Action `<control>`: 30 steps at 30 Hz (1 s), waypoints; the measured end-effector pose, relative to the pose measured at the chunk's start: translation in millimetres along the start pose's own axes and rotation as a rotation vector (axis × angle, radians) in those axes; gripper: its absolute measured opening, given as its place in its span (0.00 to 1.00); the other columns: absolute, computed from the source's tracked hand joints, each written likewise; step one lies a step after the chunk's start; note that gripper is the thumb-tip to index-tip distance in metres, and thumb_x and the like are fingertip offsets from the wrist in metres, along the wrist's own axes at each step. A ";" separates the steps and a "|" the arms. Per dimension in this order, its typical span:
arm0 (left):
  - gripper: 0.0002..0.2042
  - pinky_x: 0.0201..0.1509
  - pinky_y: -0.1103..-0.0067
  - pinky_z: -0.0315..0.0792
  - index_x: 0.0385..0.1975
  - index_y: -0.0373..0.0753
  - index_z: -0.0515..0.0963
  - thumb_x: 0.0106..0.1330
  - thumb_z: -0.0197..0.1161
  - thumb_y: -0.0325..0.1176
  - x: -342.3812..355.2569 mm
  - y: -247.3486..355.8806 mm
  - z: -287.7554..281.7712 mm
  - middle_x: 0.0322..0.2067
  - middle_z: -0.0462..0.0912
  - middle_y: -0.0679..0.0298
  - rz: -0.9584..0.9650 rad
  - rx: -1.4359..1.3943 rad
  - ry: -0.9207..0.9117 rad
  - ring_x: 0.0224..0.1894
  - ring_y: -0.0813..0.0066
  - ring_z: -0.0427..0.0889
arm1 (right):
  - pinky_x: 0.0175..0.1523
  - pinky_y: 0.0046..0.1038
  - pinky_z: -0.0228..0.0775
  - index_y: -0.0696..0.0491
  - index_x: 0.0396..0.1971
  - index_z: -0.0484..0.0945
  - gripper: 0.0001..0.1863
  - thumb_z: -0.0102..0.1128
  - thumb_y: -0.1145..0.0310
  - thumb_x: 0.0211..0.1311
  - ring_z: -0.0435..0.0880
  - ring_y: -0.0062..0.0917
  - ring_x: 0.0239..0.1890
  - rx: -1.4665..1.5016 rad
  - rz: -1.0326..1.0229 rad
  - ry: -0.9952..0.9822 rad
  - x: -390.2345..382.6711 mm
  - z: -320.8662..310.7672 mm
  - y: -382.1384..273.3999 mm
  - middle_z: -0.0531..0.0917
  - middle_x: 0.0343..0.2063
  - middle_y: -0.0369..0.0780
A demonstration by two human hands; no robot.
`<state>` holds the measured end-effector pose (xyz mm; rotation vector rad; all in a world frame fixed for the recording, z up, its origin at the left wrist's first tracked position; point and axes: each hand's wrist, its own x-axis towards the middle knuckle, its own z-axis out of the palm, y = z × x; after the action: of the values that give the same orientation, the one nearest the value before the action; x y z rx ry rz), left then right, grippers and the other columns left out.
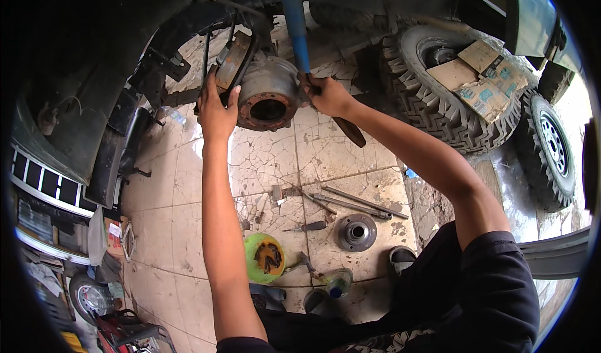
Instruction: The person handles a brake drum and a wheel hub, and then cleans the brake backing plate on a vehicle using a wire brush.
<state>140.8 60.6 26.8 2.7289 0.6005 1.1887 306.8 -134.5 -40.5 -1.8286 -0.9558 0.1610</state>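
In front of me a grey metal wheel hub (268, 89) with a rusty, round-holed face sits under the vehicle. To its left stands a curved brake shoe (233, 60) with a worn brownish lining. My left hand (217, 112) grips the shoe's lower end, fingers on one side and thumb on the other. On the hub's right, my right hand (328, 96) has its fingers curled round a dark curved piece (350, 132), whose lower end sticks out below the wrist; its upper part is hidden. A blue shock absorber (295, 30) comes down just above the right hand.
On the cracked tile floor lie long metal bars (363, 204), a screwdriver (307, 226), a round flange (357, 232), a hammer (305, 262), a green bowl (265, 258) and a bottle (338, 284). A large tyre (400, 90) bearing cardboard (479, 77) lies right; another wheel (551, 143) leans beyond.
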 end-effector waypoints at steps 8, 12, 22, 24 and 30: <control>0.35 0.62 0.63 0.60 0.63 0.36 0.60 0.62 0.58 0.53 4.1 8.4 8.5 0.56 0.70 0.44 0.000 -0.007 -0.024 0.56 0.42 0.68 | 0.44 0.36 0.74 0.52 0.48 0.76 0.18 0.49 0.60 0.62 0.82 0.46 0.37 -0.086 -0.060 0.016 17.8 -8.6 34.2 0.82 0.31 0.51; 0.34 0.62 0.63 0.60 0.62 0.36 0.60 0.62 0.58 0.52 3.4 3.4 6.1 0.56 0.70 0.44 -0.006 0.013 -0.006 0.56 0.42 0.68 | 0.42 0.37 0.74 0.53 0.50 0.75 0.21 0.50 0.57 0.62 0.82 0.46 0.34 -0.100 -0.146 -0.039 19.3 -13.4 28.2 0.82 0.29 0.50; 0.33 0.62 0.63 0.62 0.63 0.38 0.60 0.63 0.58 0.50 0.4 8.3 3.4 0.56 0.70 0.45 -0.041 0.015 -0.043 0.57 0.44 0.68 | 0.50 0.31 0.71 0.44 0.50 0.78 0.19 0.54 0.55 0.60 0.82 0.36 0.44 -0.109 -0.103 -0.141 16.3 -45.0 39.8 0.83 0.39 0.45; 0.34 0.61 0.63 0.62 0.63 0.36 0.59 0.63 0.59 0.51 0.8 5.3 1.4 0.55 0.70 0.43 -0.026 0.014 -0.036 0.56 0.42 0.68 | 0.50 0.30 0.71 0.43 0.49 0.78 0.19 0.55 0.54 0.60 0.82 0.35 0.44 0.002 -0.148 -0.054 21.8 -60.3 40.6 0.83 0.40 0.44; 0.36 0.61 0.64 0.62 0.63 0.33 0.58 0.63 0.59 0.52 -0.3 4.1 3.3 0.55 0.69 0.40 -0.012 0.037 -0.038 0.57 0.42 0.68 | 0.48 0.35 0.73 0.47 0.53 0.74 0.22 0.51 0.56 0.61 0.82 0.44 0.41 -0.023 0.072 0.121 12.2 -2.9 37.6 0.83 0.33 0.51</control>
<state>144.3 56.9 25.3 2.7671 0.6400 1.1320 336.7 -134.5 -66.6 -1.8727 -0.8104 0.0828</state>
